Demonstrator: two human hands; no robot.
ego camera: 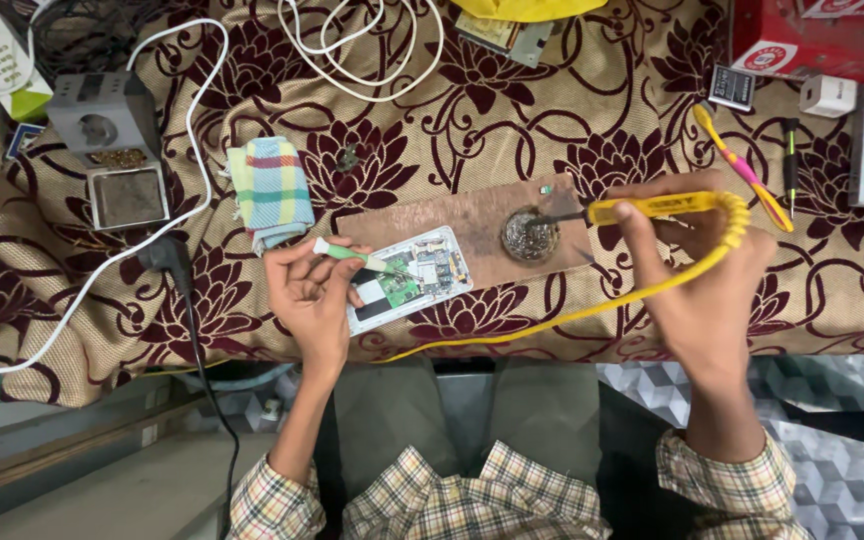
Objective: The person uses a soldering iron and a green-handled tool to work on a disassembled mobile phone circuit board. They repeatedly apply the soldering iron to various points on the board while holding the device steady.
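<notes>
Covering the desk (602, 90) is a beige cloth with maroon flowers. Near its front edge lies an opened phone (410, 277), circuit side up, beside a brown board (472, 225). Left hand (314, 295) closes around a green-handled tool (352, 255) touching the phone. Right hand (697, 285) grips a yellow soldering iron (642, 208), tip in a round tin of metal wool (529, 236). A folded checked cloth (270, 192) sits further left.
</notes>
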